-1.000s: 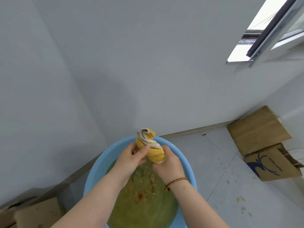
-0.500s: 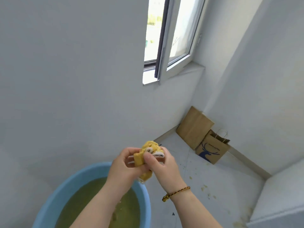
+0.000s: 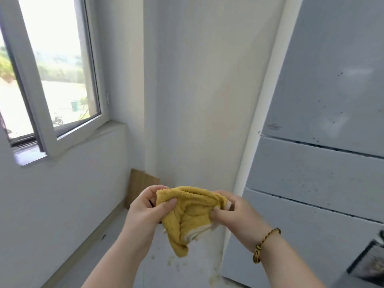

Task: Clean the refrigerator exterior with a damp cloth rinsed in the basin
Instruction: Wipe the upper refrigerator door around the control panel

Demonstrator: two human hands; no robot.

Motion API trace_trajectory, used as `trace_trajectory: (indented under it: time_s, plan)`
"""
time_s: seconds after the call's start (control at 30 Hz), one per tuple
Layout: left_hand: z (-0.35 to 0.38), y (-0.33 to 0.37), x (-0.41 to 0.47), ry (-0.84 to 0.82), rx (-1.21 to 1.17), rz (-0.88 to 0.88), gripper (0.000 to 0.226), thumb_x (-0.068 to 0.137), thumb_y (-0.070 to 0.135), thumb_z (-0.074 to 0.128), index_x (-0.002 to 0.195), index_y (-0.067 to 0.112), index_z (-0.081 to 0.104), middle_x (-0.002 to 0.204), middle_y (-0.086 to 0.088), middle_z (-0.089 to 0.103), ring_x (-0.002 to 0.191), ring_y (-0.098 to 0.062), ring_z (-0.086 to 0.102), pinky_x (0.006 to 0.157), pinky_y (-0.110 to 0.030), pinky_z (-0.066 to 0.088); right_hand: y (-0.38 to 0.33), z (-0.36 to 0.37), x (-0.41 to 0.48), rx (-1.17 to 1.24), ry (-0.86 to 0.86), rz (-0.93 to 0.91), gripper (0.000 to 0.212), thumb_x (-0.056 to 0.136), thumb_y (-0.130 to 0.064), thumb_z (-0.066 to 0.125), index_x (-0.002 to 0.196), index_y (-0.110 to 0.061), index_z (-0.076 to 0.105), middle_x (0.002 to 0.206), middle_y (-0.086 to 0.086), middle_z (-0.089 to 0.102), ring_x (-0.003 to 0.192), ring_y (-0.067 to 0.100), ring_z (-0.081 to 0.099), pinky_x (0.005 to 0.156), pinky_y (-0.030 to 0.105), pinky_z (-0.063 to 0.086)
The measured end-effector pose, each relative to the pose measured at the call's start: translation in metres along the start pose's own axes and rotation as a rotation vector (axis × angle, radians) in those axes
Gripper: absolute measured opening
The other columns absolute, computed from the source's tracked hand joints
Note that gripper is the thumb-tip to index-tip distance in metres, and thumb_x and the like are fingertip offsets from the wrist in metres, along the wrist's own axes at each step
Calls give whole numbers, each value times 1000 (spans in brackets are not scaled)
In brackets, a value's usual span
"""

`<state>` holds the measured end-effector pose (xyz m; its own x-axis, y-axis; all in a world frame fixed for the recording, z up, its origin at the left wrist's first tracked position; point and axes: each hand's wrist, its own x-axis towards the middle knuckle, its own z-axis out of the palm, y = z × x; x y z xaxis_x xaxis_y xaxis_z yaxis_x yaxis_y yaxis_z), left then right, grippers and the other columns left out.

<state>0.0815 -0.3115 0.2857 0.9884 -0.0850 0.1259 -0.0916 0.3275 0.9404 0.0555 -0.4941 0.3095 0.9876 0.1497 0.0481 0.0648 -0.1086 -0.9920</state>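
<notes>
cloth: crumpled yellow terry cloth [image 3: 193,213], held at 6 o'clock between both hands
left hand [image 3: 145,210]: pinched its left edge
right hand [image 3: 239,217]: gripped its right edge
fridge: pale grey refrigerator [image 3: 322,163], 3 o'clock, apart from cloth

Both bare forearms rise from the bottom edge of the frame and converge at lower centre. The left forearm [image 3: 116,258] comes up from the lower left, and the left hand [image 3: 145,208] is held with its thumb on the near face of the cloth [image 3: 193,213] and its fingers curled behind the cloth's upper left corner. The right forearm [image 3: 291,265] enters from the lower right, with a beaded bracelet [image 3: 266,244] round the wrist. The right hand [image 3: 239,215] pinches the cloth's right edge, thumb in front, fingers folded round the back. The hands are level and apart, with the cloth spanning the gap.
</notes>
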Motion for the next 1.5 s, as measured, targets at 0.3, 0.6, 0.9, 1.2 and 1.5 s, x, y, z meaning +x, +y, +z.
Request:
trace_trajectory:
  time_s: [0.3,0.6,0.9,1.2,1.5]
  plan:
    - [177,1,16,-140,-125,59,18,80,1,59,89,16,60,53,7,61,50,-7,60,47,-21,52,-11,-117,-55,492,391,-41,24,77,-15,65,100,-10,58,93,7,71,82,21,69,68,29,56]
    - [264,-18,89,-422,-101,10,79,33,35,83,105,23,56,98,-7,69,88,-20,66,68,-28,51,-42,-201,-20,68,783,-142,11,85,-13,62,75,-16,64,58,-9,69,62,4,65,54,11,48]
    - [353,-3,219,-467,-68,144,36,70,-9,69,93,14,54,62,-3,70,54,-9,65,49,-19,51,-96,-326,88,64,853,-281,14,91,-17,53,83,-14,64,89,9,70,89,25,65,86,42,51]
    - [415,31,303,-378,94,513,37,85,-8,52,75,28,59,71,7,64,53,-5,56,56,-25,45,-155,-412,112,-508,719,-150,26,91,-17,54,68,-10,42,44,-3,47,30,5,39,34,15,33]
    - [472,79,330,-407,261,772,43,81,8,61,73,50,66,81,10,68,72,-1,63,66,-11,49,-270,-470,136,-926,1095,-625,19,88,-8,49,70,-8,52,64,10,51,62,27,51,55,32,44]
